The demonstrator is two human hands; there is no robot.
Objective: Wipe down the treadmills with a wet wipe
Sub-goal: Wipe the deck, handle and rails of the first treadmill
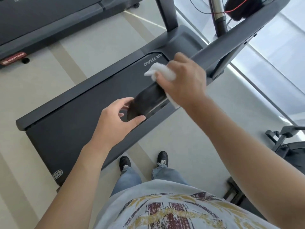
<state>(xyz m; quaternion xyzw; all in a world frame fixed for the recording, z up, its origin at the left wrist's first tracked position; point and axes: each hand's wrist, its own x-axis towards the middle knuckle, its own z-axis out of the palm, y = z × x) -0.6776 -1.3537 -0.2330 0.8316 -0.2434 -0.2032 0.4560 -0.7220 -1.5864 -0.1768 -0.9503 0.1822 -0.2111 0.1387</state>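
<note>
I stand beside a dark grey treadmill (69, 129) whose black belt runs from lower left to upper right. Its black padded handrail (146, 100) reaches toward me over the belt. My right hand (184, 80) grips a white wet wipe (163, 71) wrapped round the handrail's upper part. My left hand (115, 116) holds the free end of the same handrail, thumb below and fingers curled above it. The rail's grey arm (231, 45) climbs to the upper right toward the console.
A second treadmill (49, 22) stands at the upper left across a strip of pale floor. A chrome post with red and black wires (217, 12) rises at the top right. Dark equipment (287, 142) sits at the right edge. My black shoes (143, 161) are on the floor beside the deck.
</note>
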